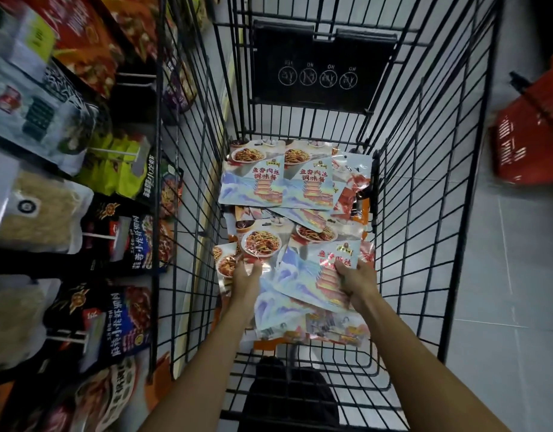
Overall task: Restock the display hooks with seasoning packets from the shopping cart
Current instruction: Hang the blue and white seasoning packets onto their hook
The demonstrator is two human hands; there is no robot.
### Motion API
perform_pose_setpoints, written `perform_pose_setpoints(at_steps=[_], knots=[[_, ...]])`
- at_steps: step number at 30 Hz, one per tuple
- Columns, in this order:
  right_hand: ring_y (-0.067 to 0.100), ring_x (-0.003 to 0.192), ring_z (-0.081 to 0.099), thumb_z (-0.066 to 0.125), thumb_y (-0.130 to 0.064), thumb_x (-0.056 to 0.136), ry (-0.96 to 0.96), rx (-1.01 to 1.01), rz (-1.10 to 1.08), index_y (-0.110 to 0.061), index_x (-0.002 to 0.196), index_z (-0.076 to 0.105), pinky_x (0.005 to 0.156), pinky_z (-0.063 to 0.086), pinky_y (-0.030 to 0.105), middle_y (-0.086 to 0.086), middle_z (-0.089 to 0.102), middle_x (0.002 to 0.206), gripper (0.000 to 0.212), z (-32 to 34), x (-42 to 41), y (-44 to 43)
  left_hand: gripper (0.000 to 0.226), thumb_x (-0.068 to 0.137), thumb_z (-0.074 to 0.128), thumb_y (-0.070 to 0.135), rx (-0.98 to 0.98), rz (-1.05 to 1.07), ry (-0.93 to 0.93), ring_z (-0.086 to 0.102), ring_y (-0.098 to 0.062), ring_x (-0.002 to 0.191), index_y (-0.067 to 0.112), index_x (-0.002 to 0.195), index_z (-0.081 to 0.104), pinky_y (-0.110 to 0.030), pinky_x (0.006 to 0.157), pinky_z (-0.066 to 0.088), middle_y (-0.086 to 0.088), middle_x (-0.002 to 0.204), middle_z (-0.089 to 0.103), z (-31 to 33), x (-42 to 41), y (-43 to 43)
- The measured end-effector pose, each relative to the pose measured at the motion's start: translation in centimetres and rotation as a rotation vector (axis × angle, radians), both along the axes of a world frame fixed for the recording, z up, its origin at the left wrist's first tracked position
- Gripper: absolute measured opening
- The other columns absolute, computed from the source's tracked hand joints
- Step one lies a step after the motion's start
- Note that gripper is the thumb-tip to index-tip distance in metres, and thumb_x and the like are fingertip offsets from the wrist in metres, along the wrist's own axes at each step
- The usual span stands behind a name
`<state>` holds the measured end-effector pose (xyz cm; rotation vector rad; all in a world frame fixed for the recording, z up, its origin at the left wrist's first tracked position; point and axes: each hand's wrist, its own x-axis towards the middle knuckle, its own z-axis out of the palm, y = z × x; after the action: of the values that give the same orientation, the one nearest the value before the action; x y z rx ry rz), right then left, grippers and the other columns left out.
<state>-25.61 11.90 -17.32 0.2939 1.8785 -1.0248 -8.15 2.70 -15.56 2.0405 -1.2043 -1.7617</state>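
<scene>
Picking from the black wire shopping cart (424, 182)
Right hand (357, 282) grasps a pale-blue glossy seasoning packet (309, 275) at the pile's 5 o'clock; left hand (245, 275) touches a noodle-print packet (261, 241), grip unclear.

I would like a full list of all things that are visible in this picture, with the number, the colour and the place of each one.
black wire shopping cart: one, black, centre, on the floor
pale blue glossy seasoning packets: loose pile, number unclear, pale blue with red text, on the cart bottom
black plastic seat flap: one, black with white icons, far cart wall
hanging food packets: many, black, yellow-green, red, pale, at left
white display hooks: several, white, carrying those packets
red plastic basket: one, red, on the floor at right
grey tiled floor: grey, beneath everything
left hand: one, on the near-left packets, grip unclear
right hand: one, grips a top packet, near right
</scene>
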Motion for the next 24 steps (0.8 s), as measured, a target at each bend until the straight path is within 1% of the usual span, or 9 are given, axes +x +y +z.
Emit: perform_pose_setpoints(at_steps=[2,4,7,12,15,17,19,21,24], knots=[[0.018,0.061,0.063,0.061,-0.006,0.091,0.059,-0.017,-0.028,-0.005,0.102,0.060,0.037,0.049,0.022,0.006,0.066,0.078,0.012,1.3,-0.2,0.7,0.045,0.099,0.045,0.019,-0.089,-0.054,-0.007,0.046,-0.033,0.125,0.004,0.141,0.037,-0.042,0.102,0.041,-0.018,0.139,0.045,1.3,0.4,-0.2],[0.017,0.060,0.064,0.061,-0.006,0.091,0.097,-0.040,-0.033,-0.009,0.100,0.060,0.038,0.049,0.023,0.007,0.067,0.081,0.010,2.9,-0.1,1.5,0.038,0.099,0.046,0.013,-0.201,-0.087,-0.016,0.051,-0.030,0.116,-0.001,0.133,0.046,-0.033,0.088,0.043,-0.019,0.130,0.053,3.0,1.0,-0.4],[0.019,0.062,0.064,0.059,-0.005,0.092,0.179,-0.072,0.021,-0.005,0.107,0.060,0.047,0.049,0.026,0.010,0.067,0.083,0.015,5.5,0.3,2.5,0.031,0.099,0.046,0.013,-0.292,-0.043,0.045,0.051,-0.021,0.106,0.000,0.126,0.052,-0.025,0.079,0.039,-0.011,0.116,0.056,6.3,2.2,-0.5],[0.031,0.078,0.067,0.058,-0.005,0.092,0.268,-0.178,0.160,-0.009,0.096,0.061,0.074,0.058,0.049,0.018,0.070,0.096,0.007,10.5,1.1,3.2,0.025,0.097,0.049,0.013,-0.469,0.062,0.017,0.052,-0.017,0.093,-0.001,0.116,0.058,-0.014,0.060,0.040,-0.007,0.102,0.058,12.7,4.3,0.2],[0.021,0.069,0.067,0.058,-0.007,0.093,0.288,-0.306,0.249,-0.009,0.101,0.062,0.055,0.057,0.032,0.010,0.070,0.087,0.009,14.5,1.2,2.8,0.017,0.097,0.050,0.013,-0.578,0.118,0.030,0.054,-0.018,0.087,0.003,0.106,0.060,-0.014,0.060,0.041,-0.006,0.094,0.059,17.0,5.9,1.7],[0.021,0.074,0.069,0.057,-0.009,0.093,0.295,-0.411,0.352,-0.010,0.103,0.062,0.059,0.058,0.033,0.008,0.071,0.089,0.011,17.6,1.5,2.5,0.009,0.096,0.050,0.010,-0.634,0.198,0.058,0.057,-0.019,0.081,0.007,0.096,0.059,-0.022,0.063,0.045,-0.004,0.087,0.061,19.9,7.4,3.1],[0.025,0.080,0.070,0.057,-0.010,0.093,0.308,-0.514,0.458,-0.011,0.101,0.062,0.068,0.059,0.039,0.009,0.071,0.092,0.009,20.9,2.1,2.1,0.008,0.096,0.050,0.009,-0.737,0.270,0.055,0.057,-0.007,0.075,0.011,0.094,0.059,-0.011,0.060,0.046,0.004,0.083,0.061,23.3,9.3,4.8],[0.025,0.077,0.071,0.058,-0.012,0.093,0.314,-0.611,0.550,-0.011,0.099,0.062,0.066,0.060,0.038,0.008,0.072,0.088,0.007,24.3,3.0,1.5,0.008,0.096,0.051,0.012,-0.840,0.333,0.050,0.054,0.005,0.076,0.013,0.096,0.059,-0.002,0.057,0.042,0.010,0.085,0.061,26.9,11.5,6.8],[0.020,0.071,0.073,0.061,-0.017,0.091,0.264,-0.766,0.674,-0.015,0.097,0.063,0.058,0.059,0.033,0.005,0.074,0.082,0.007,29.5,5.6,0.5,0.010,0.097,0.051,0.018,-0.959,0.451,0.026,0.053,0.011,0.077,0.015,0.099,0.060,-0.001,0.058,0.041,0.018,0.088,0.060,32.1,15.6,10.5]])
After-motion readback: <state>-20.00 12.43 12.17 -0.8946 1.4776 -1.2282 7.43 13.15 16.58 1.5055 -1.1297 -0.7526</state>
